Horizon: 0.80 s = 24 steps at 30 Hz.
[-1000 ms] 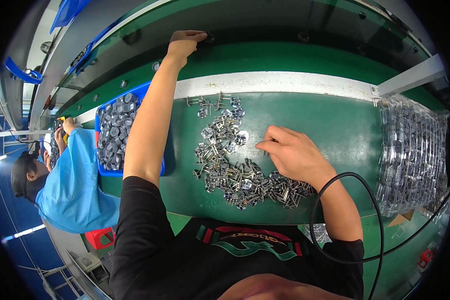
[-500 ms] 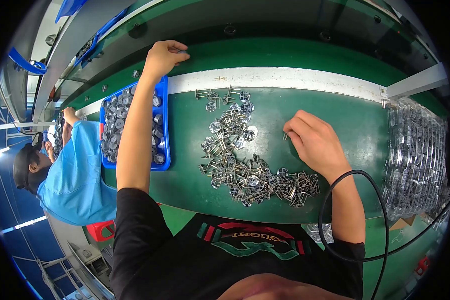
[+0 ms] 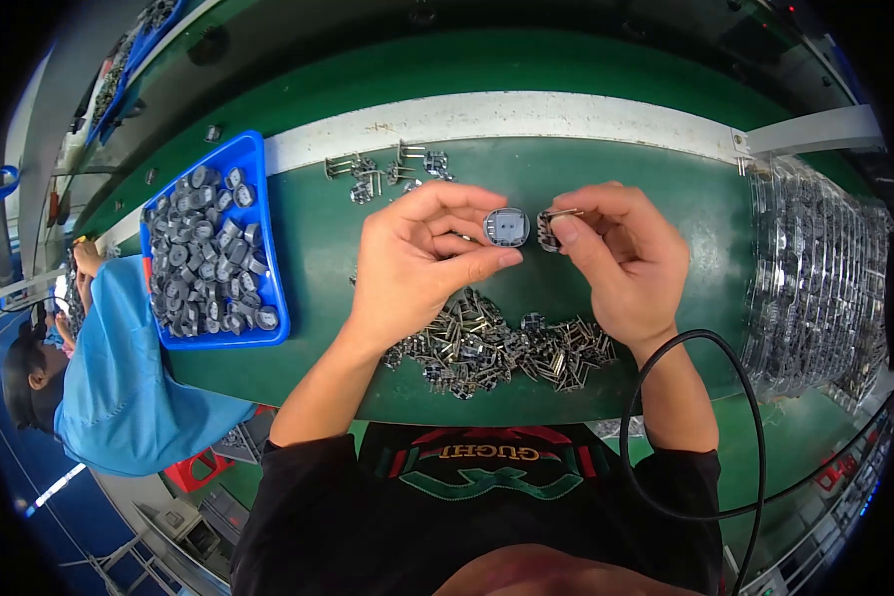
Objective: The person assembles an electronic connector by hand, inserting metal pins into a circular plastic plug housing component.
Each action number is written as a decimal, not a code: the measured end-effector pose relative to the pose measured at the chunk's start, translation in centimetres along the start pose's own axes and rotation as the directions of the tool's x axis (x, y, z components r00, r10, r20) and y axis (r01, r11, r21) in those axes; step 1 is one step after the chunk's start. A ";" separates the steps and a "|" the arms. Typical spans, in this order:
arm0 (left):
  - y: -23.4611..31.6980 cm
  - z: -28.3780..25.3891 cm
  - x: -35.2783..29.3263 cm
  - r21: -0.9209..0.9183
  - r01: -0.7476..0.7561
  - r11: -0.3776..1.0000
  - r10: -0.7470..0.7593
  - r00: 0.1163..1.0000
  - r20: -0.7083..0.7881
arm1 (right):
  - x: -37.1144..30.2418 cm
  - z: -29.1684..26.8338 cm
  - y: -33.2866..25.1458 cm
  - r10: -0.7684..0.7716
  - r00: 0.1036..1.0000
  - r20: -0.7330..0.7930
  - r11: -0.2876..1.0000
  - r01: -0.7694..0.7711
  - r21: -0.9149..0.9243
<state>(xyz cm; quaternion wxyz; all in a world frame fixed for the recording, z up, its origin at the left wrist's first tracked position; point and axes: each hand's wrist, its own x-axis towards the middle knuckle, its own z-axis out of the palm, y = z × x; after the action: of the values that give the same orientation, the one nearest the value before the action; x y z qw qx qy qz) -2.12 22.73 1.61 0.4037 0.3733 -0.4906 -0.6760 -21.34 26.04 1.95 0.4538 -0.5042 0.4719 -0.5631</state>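
Observation:
Over the middle of the green bench, my left hand [image 3: 397,263] pinches a round grey plastic housing [image 3: 507,228] between thumb and fingers, its hollow side showing. Just to its right, my right hand [image 3: 636,263] grips a small plug-pin piece [image 3: 547,232] with metal prongs; my fingers partly cover it. A narrow gap separates the two parts. Below my hands lies a heap of similar pin pieces [image 3: 467,343], and several more pin pieces [image 3: 353,174] are scattered near the far rail.
At the left stands a blue tray [image 3: 228,342] filled with grey housings [image 3: 204,258]. Stacked clear plastic trays [image 3: 815,288] rise at the right. A white rail [image 3: 507,114] crosses the back. A black cable [image 3: 760,417] loops by my right forearm. A person in blue [image 3: 134,368] works at far left.
My left hand has come back from beyond the blue tray to the centre, bringing the grey housing. My right hand has lifted its pin piece close beside it. The view has shifted somewhat.

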 end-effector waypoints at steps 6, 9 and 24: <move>-0.2 0.3 -0.2 0.051 -0.029 0.998 0.030 0.999 -0.014 | 0.3 0.5 0.5 -0.405 0.903 0.143 0.782 0.423 -0.458; -0.2 0.5 -0.4 0.115 -0.024 0.993 0.022 1.000 0.019 | 0.0 0.7 0.7 -0.432 0.888 0.155 0.736 0.447 -0.508; 3.7 -3.3 3.8 0.436 -0.022 0.900 0.094 0.985 -0.143 | 0.5 0.6 3.2 -0.322 0.883 0.342 0.771 0.454 -0.446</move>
<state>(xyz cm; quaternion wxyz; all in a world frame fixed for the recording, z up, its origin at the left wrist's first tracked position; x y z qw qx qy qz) -0.01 17.32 3.97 0.3690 0.4920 -0.6051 -0.5055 -20.69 25.02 -1.12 0.2303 -0.7593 0.4294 -0.4313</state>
